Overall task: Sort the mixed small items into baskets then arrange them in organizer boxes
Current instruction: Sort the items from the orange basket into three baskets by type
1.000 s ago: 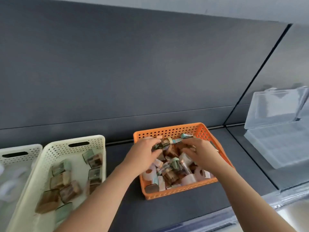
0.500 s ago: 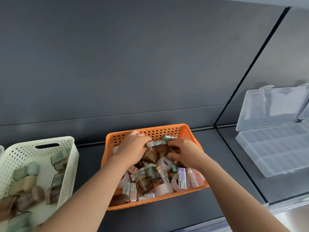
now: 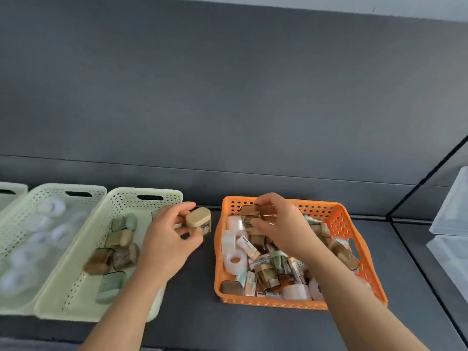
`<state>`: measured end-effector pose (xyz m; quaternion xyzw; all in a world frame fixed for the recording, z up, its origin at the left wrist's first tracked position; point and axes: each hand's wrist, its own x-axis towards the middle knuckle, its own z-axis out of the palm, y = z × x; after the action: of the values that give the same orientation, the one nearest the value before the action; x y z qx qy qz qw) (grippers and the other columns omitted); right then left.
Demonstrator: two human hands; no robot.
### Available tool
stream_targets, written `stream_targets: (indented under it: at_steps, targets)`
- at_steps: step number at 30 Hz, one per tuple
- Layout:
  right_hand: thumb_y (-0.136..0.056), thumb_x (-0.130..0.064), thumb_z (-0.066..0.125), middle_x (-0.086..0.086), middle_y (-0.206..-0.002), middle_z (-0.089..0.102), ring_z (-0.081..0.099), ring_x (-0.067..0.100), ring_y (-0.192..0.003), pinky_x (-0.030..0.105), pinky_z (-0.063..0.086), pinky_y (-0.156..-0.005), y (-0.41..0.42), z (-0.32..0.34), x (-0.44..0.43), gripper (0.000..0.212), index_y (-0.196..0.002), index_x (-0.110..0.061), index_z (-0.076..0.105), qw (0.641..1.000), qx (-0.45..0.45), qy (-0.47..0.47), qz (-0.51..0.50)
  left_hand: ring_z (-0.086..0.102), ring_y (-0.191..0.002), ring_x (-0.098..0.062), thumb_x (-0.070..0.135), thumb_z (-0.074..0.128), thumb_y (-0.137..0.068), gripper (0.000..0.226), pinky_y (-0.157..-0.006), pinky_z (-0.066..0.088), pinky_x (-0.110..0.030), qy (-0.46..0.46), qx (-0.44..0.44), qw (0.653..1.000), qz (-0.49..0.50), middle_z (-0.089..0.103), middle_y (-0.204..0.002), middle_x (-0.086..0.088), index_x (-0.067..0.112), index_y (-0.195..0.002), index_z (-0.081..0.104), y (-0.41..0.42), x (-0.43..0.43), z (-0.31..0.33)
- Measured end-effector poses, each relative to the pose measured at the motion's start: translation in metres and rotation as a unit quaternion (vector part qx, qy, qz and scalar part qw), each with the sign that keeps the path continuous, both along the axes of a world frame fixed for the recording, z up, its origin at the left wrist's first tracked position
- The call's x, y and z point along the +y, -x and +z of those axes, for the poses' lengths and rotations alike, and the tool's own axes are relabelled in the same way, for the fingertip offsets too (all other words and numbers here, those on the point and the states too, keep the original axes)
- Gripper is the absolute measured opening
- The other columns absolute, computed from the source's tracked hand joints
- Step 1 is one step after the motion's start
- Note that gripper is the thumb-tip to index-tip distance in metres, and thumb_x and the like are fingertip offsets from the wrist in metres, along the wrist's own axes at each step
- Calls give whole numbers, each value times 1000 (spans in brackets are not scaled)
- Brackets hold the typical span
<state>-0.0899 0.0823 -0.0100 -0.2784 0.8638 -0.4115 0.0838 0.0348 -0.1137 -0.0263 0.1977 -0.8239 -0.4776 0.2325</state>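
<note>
An orange basket [image 3: 359, 252] holds a mixed heap of white tape rolls, small boxes and brown and green capped cases. My left hand [image 3: 168, 239] pinches a beige-capped case [image 3: 198, 219] in the gap between the orange basket and a cream basket [image 3: 121, 196]. My right hand [image 3: 281, 224] is over the back of the orange basket, its fingers curled round a brown case [image 3: 249, 214]. The cream basket holds several brown and green cases [image 3: 121, 244].
Left of the cream basket stands a second pale basket [image 3: 45, 191] with white tape rolls, and a third [image 3: 12, 188] at the frame edge. Clear organizer boxes [image 3: 453, 224] sit at the far right. A dark grey wall rises behind the shelf.
My left hand has come out of the orange basket to the left with a beige-capped case. My right hand now grips a brown case. The view has swung left.
</note>
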Motion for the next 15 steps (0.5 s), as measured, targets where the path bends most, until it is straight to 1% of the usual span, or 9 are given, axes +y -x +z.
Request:
stream_targets:
  at_steps: [2, 4, 5, 7, 8, 10, 12, 15]
  targets:
    - [-82, -22, 71, -12, -95, 64, 62, 2, -86, 16, 51, -74, -14, -1, -31, 28, -105, -27, 55, 1000, -10, 9, 19, 63, -91, 1, -2, 70, -72, 46, -80, 50, -12, -3, -2, 999, 33, 63, -108, 5, 34, -100, 63, -21, -29, 0]
    - [-82, -22, 71, -10, -96, 65, 63, 6, -88, 22, 53, -79, -27, -4, -62, 29, -105, -27, 55, 998, -24, 22, 46, 64, -91, 0, 3, 72, -73, 44, -82, 50, -16, -11, -16, 998, 56, 65, -107, 5, 36, -100, 64, -41, -54, -1]
    - [-82, -22, 71, -8, -97, 65, 63, 8, -90, 25, 54, -81, -34, -6, -78, 30, -106, -26, 55, 998, -29, 28, 57, 65, -92, -1, 6, 74, -74, 41, -84, 51, -19, -20, -20, 998, 62, 66, -106, 5, 34, -102, 65, -50, -67, -3]
    - [-80, -21, 73, -6, -96, 65, 62, 10, -90, 27, 53, -84, -47, -11, -106, 29, -105, -23, 57, 997, -30, 37, 62, 65, -93, -2, 10, 74, -77, 37, -85, 51, -22, -39, -27, 997, 59, 68, -106, 7, 29, -108, 66, -64, -90, -7]
    - [-80, -21, 73, -6, -95, 65, 61, 9, -89, 28, 52, -85, -52, -14, -119, 28, -104, -23, 58, 997, -29, 36, 60, 65, -93, -2, 12, 73, -78, 36, -86, 51, -22, -28, -38, 997, 57, 67, -106, 9, 27, -110, 66, -69, -101, -10]
    - [-80, -22, 73, -9, -93, 64, 59, 8, -89, 29, 51, -86, -61, -20, -142, 28, -105, -22, 59, 998, -25, 21, 59, 62, -93, -2, 17, 71, -82, 36, -86, 50, -22, 25, -85, 994, 58, 65, -109, 10, 26, -116, 65, -77, -120, -18]
    - [-81, -25, 71, -10, -95, 62, 57, 9, -91, 31, 50, -87, -66, -24, -159, 31, -110, -23, 59, 998, -12, -3, 60, 59, -97, -8, 21, 68, -85, 37, -89, 49, -29, 74, -135, 987, 45, 62, -112, 9, 25, -121, 62, -80, -136, -25]
    - [-81, -30, 69, -8, -99, 64, 53, 13, -101, 27, 45, -82, -68, -28, -179, 34, -113, -24, 61, 994, 38, -76, 64, 58, -99, -10, 24, 64, -88, 34, -91, 50, -37, 105, -186, 977, 22, 63, -112, 10, 28, -121, 59, -81, -149, -30]
